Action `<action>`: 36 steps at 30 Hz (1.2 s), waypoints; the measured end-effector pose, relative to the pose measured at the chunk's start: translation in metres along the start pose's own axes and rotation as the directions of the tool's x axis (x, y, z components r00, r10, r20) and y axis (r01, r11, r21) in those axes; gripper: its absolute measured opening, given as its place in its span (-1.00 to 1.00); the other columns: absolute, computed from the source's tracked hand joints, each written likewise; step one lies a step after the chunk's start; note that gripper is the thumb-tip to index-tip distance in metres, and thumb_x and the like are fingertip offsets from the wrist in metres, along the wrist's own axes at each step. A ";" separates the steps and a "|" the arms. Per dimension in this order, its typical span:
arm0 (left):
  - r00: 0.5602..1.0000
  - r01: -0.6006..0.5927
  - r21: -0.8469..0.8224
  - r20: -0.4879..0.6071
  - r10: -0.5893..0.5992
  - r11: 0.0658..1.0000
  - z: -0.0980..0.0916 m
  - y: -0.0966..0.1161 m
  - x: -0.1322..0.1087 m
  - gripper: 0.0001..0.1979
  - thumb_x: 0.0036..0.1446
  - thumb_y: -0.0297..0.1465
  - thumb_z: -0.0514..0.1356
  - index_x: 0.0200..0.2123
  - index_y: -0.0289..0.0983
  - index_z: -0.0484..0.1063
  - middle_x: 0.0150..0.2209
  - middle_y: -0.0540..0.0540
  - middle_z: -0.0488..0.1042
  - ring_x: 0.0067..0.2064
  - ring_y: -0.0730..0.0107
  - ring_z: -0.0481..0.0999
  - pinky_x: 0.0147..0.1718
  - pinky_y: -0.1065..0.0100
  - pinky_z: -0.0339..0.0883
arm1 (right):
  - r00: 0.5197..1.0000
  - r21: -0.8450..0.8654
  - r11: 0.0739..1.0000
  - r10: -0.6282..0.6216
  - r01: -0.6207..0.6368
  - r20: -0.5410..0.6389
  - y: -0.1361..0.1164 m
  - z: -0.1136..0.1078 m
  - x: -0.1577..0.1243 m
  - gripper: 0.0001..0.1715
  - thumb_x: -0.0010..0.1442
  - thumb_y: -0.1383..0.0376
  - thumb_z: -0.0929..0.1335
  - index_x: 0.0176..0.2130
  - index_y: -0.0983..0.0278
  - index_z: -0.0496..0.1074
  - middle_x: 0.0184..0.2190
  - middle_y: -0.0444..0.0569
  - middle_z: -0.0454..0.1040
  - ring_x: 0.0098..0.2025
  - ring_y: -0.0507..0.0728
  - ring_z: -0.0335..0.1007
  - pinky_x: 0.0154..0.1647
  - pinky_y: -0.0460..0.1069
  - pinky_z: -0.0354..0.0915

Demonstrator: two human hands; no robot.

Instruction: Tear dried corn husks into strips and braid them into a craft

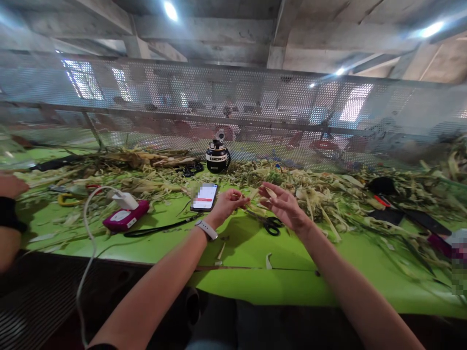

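Observation:
My left hand point(226, 204), with a pale watch band point(206, 229) on its wrist, is closed in a pinch on a pale corn husk strip point(254, 195). Just across from it, my right hand point(287, 208) has a small piece of husk point(270, 193) between thumb and fingers. Under the two hands lie black-handled scissors point(273, 225) on the green tabletop point(241, 243). A lit phone point(204, 197) rests left of my left hand, with a black strap point(160, 227) trailing from it.
Heaps of dry husks point(314, 194) spread along the back. A black jug point(216, 158) stands by the mesh screen point(219, 97). To the left are a magenta power strip point(126, 217), its white cable point(85, 243) and another person's arm point(10, 218). Dark items point(386, 214) lie right.

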State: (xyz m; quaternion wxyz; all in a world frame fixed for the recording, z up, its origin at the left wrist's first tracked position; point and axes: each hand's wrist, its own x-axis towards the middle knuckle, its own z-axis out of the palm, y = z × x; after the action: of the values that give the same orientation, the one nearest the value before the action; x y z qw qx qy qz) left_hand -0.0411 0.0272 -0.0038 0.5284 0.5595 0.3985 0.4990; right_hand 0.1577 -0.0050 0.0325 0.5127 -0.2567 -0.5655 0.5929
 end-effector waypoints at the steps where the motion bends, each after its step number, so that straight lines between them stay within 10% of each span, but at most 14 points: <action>1: 1.000 0.002 -0.003 0.006 -0.002 1.000 0.000 0.000 0.000 -0.55 -0.27 -0.17 0.41 -0.42 -0.30 0.30 -0.56 0.02 0.48 -0.55 0.51 0.43 -0.62 0.49 0.09 | 1.000 0.001 1.000 0.000 0.000 0.016 -0.001 0.001 0.000 -0.33 -0.19 0.20 0.52 -0.04 0.18 0.44 0.04 0.03 0.43 0.10 0.19 0.32 0.06 0.12 0.32; 5: 0.998 0.027 -0.051 0.062 -0.024 0.998 0.000 -0.003 0.002 -0.56 -0.30 -0.20 0.43 -0.44 -0.30 0.32 -0.54 0.00 0.51 -0.52 0.49 0.47 -0.55 0.46 0.20 | 0.999 -0.023 1.000 0.016 -0.015 0.037 0.003 0.001 0.003 -0.27 -0.25 0.27 0.53 -0.02 0.15 0.41 0.13 0.00 0.36 0.14 0.21 0.27 0.04 0.12 0.34; 10: 0.978 0.098 -0.106 0.196 -0.076 0.989 0.001 -0.004 0.003 -0.56 -0.30 -0.28 0.45 -0.39 -0.34 0.36 -0.47 -0.05 0.56 -0.43 0.47 0.53 -0.41 0.43 0.32 | 0.986 -0.294 0.956 -0.071 0.024 -0.149 0.018 -0.001 0.010 -0.55 -0.17 0.13 0.52 -0.25 0.24 0.49 -0.32 -0.05 0.54 -0.26 0.10 0.45 -0.17 0.03 0.38; 15: 0.975 0.082 -0.112 0.215 -0.056 0.990 0.002 -0.005 0.003 -0.55 -0.26 -0.27 0.44 -0.36 -0.33 0.31 -0.46 -0.06 0.56 -0.41 0.44 0.55 -0.39 0.42 0.33 | 0.948 -0.690 0.698 -0.314 0.193 -0.052 0.017 0.000 0.009 -0.55 0.07 -0.03 0.35 -0.57 0.27 0.40 -0.53 -0.09 0.36 -0.42 0.05 0.28 -0.34 -0.04 0.26; 20: 0.978 0.041 -0.078 0.206 -0.025 0.996 0.004 -0.006 0.001 -0.55 -0.20 -0.23 0.41 -0.33 -0.29 0.28 -0.46 -0.04 0.56 -0.42 0.42 0.55 -0.40 0.41 0.35 | 0.960 -0.857 0.492 -0.280 0.152 0.009 0.020 0.002 0.008 -0.57 0.18 0.07 0.24 -0.59 0.26 0.30 -0.58 -0.11 0.28 -0.47 0.04 0.22 -0.40 -0.06 0.17; 26: 0.985 0.014 -0.086 0.172 0.001 0.996 0.009 -0.005 -0.001 -0.49 -0.19 -0.23 0.40 -0.26 -0.28 0.22 -0.47 -0.02 0.54 -0.40 0.37 0.57 -0.42 0.39 0.38 | 0.937 -0.946 0.279 -0.344 0.164 0.061 0.029 0.008 0.005 -0.64 0.18 0.17 0.22 -0.59 0.24 0.26 -0.59 -0.09 0.30 -0.49 0.05 0.19 -0.44 -0.07 0.10; 36: 0.984 -0.036 -0.067 0.174 0.048 0.997 0.011 -0.003 -0.002 -0.43 -0.21 -0.17 0.40 -0.23 -0.29 0.19 -0.50 0.01 0.49 -0.43 0.40 0.54 -0.41 0.38 0.39 | 0.934 -0.947 0.204 -0.310 0.250 0.180 0.029 0.007 0.004 -0.67 0.21 0.20 0.19 -0.53 0.24 0.30 -0.53 -0.06 0.35 -0.44 0.07 0.24 -0.38 -0.07 0.14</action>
State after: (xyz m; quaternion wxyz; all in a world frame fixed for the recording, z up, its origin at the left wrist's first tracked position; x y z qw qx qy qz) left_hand -0.0300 0.0237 -0.0068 0.5684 0.5925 0.3223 0.4712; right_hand 0.1406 0.0006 0.0083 0.3634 -0.4217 -0.8305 0.0188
